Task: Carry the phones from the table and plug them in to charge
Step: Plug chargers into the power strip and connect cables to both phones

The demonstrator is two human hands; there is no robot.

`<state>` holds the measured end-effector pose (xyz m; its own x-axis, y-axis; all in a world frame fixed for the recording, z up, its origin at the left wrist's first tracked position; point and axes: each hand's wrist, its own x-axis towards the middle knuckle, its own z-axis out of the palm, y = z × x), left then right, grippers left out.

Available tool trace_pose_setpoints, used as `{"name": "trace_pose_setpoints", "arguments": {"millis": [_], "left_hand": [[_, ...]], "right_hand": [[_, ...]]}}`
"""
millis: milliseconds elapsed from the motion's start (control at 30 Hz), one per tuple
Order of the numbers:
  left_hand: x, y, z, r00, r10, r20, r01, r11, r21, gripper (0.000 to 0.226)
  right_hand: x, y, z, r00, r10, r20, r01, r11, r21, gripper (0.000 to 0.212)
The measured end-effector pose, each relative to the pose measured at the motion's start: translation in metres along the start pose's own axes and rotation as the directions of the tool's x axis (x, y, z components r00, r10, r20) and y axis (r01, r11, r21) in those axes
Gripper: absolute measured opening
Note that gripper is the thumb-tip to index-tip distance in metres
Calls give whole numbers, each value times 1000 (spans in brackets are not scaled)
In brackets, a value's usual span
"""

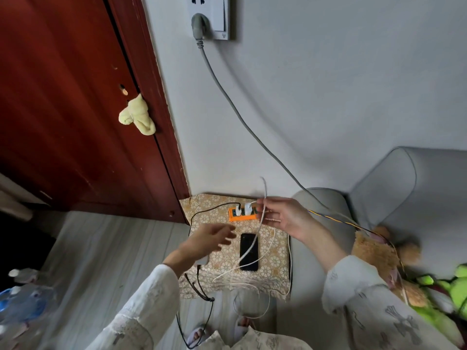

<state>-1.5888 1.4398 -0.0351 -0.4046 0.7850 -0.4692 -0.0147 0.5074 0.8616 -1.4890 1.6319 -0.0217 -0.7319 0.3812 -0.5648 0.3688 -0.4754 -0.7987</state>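
A black phone [249, 251] lies screen-up on a small stand covered with a floral cloth [274, 261]. Behind it sits an orange power strip [241, 216] with two white chargers [246, 208] plugged in. My right hand [283, 215] pinches a white braided cable [262, 198] above the strip; the cable loops down across the phone. My left hand [211, 238] hovers open just left of the phone, holding nothing. Under my left wrist a grey device [202, 260] shows partly at the stand's left edge.
A grey cord [242, 117] runs from a wall socket [208, 16] down past a grey sofa arm [321, 210] on the right. A red door [75, 109] stands at left. Black and white cables [202, 294] hang off the stand's front. Plastic bottles [22, 299] lie on the floor at left.
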Motion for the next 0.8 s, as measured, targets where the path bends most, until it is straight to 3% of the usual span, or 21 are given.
{"name": "trace_pose_setpoints", "arguments": {"millis": [67, 133, 200, 300, 400, 600, 700, 800], "left_hand": [[9, 8, -2, 995, -30, -92, 17, 991, -134, 32], [19, 15, -3, 995, -66, -74, 40, 948, -316, 31], [27, 20, -2, 998, -55, -27, 34, 869, -493, 29], [37, 20, 3, 992, -71, -108, -14, 766, -642, 21], [48, 8, 12, 963, -156, -220, -27, 754, -656, 24], [64, -47, 42, 941, -207, -267, -31, 734, -679, 34], [79, -85, 53, 926, -266, -267, 23, 746, -666, 31], [94, -126, 62, 900, -329, -286, 93, 786, -611, 24]], "right_hand": [[-2, 11, 6, 998, -35, 55, 49, 961, -272, 14], [-2, 23, 11, 992, -44, 121, 94, 891, -445, 12], [-3, 33, 15, 985, -11, 174, 101, 851, -516, 11], [-2, 44, 16, 979, 43, 199, 72, 840, -537, 13], [2, 61, 12, 977, 67, 203, 72, 792, -607, 22], [28, 118, -4, 955, 218, 202, -59, 806, -590, 21], [51, 154, -20, 956, 245, 164, -93, 779, -620, 17], [85, 185, -38, 952, 300, 59, -218, 801, -557, 15]]}}
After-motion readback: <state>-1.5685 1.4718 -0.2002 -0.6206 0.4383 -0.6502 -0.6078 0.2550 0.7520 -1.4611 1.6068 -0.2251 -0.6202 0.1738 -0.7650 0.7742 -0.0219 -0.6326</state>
